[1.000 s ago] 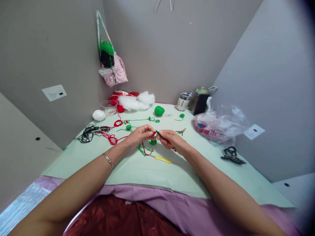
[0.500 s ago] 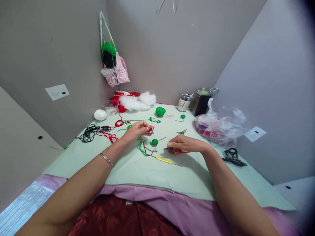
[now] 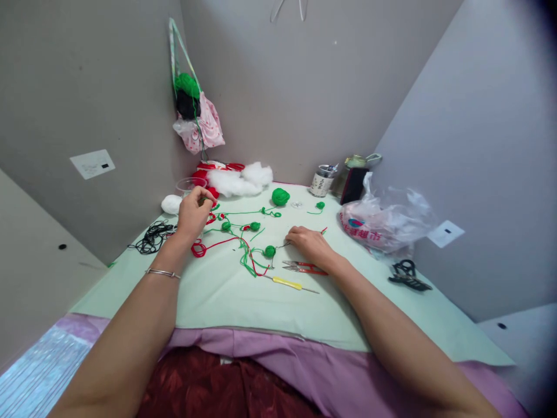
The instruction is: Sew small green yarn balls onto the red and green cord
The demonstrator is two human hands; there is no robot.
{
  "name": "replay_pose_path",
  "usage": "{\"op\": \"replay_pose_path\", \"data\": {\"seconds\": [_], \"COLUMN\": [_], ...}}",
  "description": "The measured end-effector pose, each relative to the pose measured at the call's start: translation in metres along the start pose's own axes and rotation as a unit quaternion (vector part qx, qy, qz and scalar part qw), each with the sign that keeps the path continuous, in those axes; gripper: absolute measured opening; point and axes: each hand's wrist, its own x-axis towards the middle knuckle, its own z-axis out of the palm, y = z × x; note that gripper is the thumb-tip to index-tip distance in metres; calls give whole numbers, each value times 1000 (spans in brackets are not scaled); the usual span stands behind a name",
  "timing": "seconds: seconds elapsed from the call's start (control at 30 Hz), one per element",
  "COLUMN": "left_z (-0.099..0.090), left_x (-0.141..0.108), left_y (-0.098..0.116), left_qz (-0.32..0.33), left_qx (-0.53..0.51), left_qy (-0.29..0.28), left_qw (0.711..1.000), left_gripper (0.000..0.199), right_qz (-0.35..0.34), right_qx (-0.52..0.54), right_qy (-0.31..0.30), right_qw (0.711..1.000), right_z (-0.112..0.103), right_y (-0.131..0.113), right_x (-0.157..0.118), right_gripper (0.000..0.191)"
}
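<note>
My left hand (image 3: 195, 213) is raised at the left of the table, its fingers closed on a small red-and-green crocheted piece (image 3: 214, 204), partly hidden by them. Fingers together and bent down to the cloth, my right hand (image 3: 307, 242) is at a thin dark strand (image 3: 285, 244); what its fingertips hold, if anything, is hidden. Red-handled thread snips (image 3: 300, 267) lie just below that hand. Nearer me is a crochet hook with a yellow grip (image 3: 287, 283). A small green ball (image 3: 270, 251) sits beside loose green and red yarn ends (image 3: 249, 261).
Small green crocheted balls (image 3: 255, 226), a green yarn ball (image 3: 281, 197), and white stuffing (image 3: 237, 181) lie farther back. Tangled black cord (image 3: 150, 238) is at left. A plastic bag (image 3: 383, 220), a pen tin (image 3: 322, 181) and a black hair claw (image 3: 409, 275) stand at right.
My left hand has moved left and away from me with the crocheted piece, trailing red yarn. My right hand has let go of the snips and shifted slightly farther from me.
</note>
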Motion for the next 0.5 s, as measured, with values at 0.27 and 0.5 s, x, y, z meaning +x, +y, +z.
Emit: {"op": "replay_pose_path", "data": {"seconds": [0.27, 0.5], "left_z": [36, 90], "left_x": [-32, -62], "left_y": [25, 54], "left_qz": [16, 130], "left_qx": [14, 208], "left_qy": [-154, -408], "left_qw": [988, 879], "left_gripper": [21, 33], "right_qz": [4, -18], "right_qx": [-116, -110], "right_qy": [-55, -66], "right_qw": [992, 992], "right_z": [-10, -17], "right_y": [-11, -14], "right_x": [3, -5], "right_gripper": [23, 19]}}
